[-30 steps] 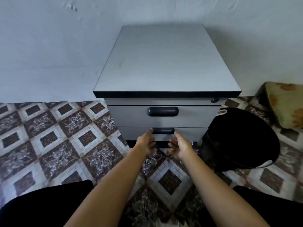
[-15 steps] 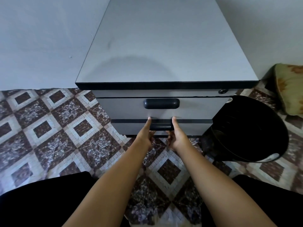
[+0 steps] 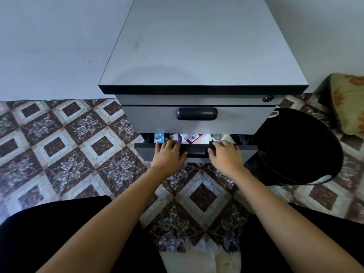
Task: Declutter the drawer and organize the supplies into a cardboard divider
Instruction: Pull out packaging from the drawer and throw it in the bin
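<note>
A grey drawer cabinet (image 3: 201, 46) stands against the wall. Its second drawer (image 3: 145, 151) is pulled out a little. My left hand (image 3: 169, 152) and my right hand (image 3: 226, 154) both grip the top edge of the drawer front, one on each side of its dark handle (image 3: 197, 151). In the gap I see a small blue box (image 3: 158, 138), a white and purple packet with a barcode (image 3: 194, 138) and a whitish item (image 3: 220, 137). The rest of the drawer's inside is hidden under the upper drawer (image 3: 197, 119).
A black bin (image 3: 295, 146) stands right beside the cabinet, close to the drawer's right corner. A green patterned cushion (image 3: 348, 103) lies at the far right. Patterned floor tiles (image 3: 69, 138) stretch to the left. My dark-clad legs fill the bottom corners.
The second drawer has slid out a little, showing supplies inside. Both hands moved apart from the handle onto the drawer front's top edge. The camera has come closer.
</note>
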{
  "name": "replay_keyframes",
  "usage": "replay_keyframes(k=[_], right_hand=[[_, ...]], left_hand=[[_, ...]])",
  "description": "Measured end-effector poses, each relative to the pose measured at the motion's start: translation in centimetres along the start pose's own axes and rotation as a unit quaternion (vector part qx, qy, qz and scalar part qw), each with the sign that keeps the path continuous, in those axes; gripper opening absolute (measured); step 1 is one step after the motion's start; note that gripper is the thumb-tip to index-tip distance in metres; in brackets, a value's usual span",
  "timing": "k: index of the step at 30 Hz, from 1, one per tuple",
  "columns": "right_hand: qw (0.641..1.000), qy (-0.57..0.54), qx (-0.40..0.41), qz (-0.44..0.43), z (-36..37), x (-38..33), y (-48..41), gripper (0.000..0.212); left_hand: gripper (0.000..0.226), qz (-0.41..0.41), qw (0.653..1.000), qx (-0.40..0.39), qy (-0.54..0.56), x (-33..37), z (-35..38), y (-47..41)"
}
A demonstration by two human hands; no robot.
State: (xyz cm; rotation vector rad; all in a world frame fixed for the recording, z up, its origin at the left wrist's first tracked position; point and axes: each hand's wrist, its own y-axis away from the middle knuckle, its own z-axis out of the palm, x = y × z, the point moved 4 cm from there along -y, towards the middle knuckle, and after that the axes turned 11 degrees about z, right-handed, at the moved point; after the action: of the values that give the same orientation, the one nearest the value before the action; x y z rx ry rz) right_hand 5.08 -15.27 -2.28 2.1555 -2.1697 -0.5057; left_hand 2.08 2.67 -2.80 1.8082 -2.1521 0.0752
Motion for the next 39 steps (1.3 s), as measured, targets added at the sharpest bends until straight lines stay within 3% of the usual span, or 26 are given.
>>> replay_keyframes(k=[8, 13, 16, 23, 25, 28, 33, 36, 37, 39], right_hand=[[0.997, 0.037, -0.053, -0.038, -0.4, 0.4, 3.0, 0.044], [0.988, 0.024, -0.141, -0.060, 1.3, 1.7, 7.2, 0.031], [0.978, 0.026, -0.202, -0.054, 2.2, 2.4, 9.0, 0.037], [0.947, 0.036, -0.315, -0.048, 2.8, 2.5, 12.8, 0.030], [0.937, 0.044, -0.343, -0.053, 2.8, 2.3, 13.7, 0.028], [0.928, 0.060, -0.363, -0.063, 2.1, 1.8, 14.2, 0.042], [0.921, 0.047, -0.381, -0.071, 0.8, 1.4, 14.6, 0.041], [0.948, -0.045, -0.314, -0.017, 0.7, 2.3, 13.8, 0.030], [0.966, -0.076, -0.249, 0.006, 0.4, 2.7, 13.1, 0.028], [0.994, -0.081, -0.070, 0.033, -0.8, 3.5, 11.9, 0.022]], left_hand=[[0.032, 0.022, 0.998, 0.008, 0.050, 0.4, -1.1, 1.8], [0.038, 0.056, 0.997, -0.048, 0.037, 1.3, 0.1, 6.1], [0.045, 0.054, 0.993, -0.099, 0.035, 1.5, 0.9, 8.2], [0.041, 0.032, 0.965, -0.226, 0.132, 2.3, 2.2, 11.7], [0.038, 0.032, 0.960, -0.238, 0.143, 2.4, 2.5, 12.5], [0.038, 0.034, 0.958, -0.240, 0.155, 2.3, 2.6, 13.0], [0.044, 0.036, 0.950, -0.266, 0.157, 2.5, 2.8, 13.0], [0.045, -0.006, 0.930, -0.292, 0.225, 2.0, 2.9, 12.9], [0.045, -0.028, 0.932, -0.272, 0.238, 1.8, 2.7, 12.7], [0.040, -0.065, 0.966, -0.151, 0.199, 1.1, 1.6, 11.9]])
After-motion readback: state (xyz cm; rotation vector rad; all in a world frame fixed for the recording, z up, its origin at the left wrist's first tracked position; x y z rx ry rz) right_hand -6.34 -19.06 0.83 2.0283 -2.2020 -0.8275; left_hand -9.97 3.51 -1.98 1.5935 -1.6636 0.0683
